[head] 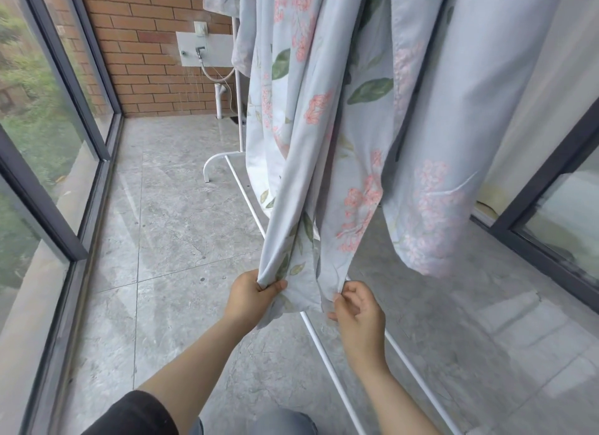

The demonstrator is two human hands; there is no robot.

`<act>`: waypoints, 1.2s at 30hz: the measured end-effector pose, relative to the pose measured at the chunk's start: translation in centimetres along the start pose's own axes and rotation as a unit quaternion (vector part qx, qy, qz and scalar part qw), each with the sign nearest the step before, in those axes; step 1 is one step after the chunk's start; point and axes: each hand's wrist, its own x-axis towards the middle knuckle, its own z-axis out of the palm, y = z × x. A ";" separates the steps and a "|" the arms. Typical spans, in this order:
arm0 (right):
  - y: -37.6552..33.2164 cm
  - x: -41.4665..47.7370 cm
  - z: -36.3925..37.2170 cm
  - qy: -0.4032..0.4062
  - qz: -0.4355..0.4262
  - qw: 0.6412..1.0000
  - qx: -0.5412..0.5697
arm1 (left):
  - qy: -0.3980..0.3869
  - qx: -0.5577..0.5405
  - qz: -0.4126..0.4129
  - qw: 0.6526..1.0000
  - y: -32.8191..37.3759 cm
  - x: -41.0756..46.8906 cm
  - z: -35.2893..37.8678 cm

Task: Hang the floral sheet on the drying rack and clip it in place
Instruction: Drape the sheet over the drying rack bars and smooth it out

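The pale blue floral sheet (pixel 327 117), printed with pink blossoms and green leaves, hangs in long folds from above the frame down to knee height. The white drying rack (pixel 223 162) shows only its lower bars and one upright; its top rail is out of view. My left hand (pixel 251 297) pinches a bunched lower edge of the sheet. My right hand (pixel 356 308) grips the neighbouring bottom corner between thumb and fingers, a little to the right. No clips are visible.
Grey floor tiles (pixel 168 227) stretch ahead to a brick wall (pixel 146 62) with a tap plate and hose. Dark-framed glass panels (pixel 48 143) run along the left, a sliding door frame (pixel 551 182) along the right. Rack base bars cross the floor near my knees.
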 end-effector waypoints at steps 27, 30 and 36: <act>0.8 -4.9 0.2 0.000 -0.022 0.994 -0.109 | -0.007 -0.021 0.032 0.999 -0.1 -3.5 1.2; 1.1 -4.6 0.4 0.019 -0.033 0.989 -0.146 | -0.010 -0.025 0.029 0.999 -0.2 -3.6 1.1; 1.9 -4.6 0.0 0.030 -0.033 0.983 -0.178 | -0.022 -0.023 0.030 0.999 -0.4 -3.7 0.9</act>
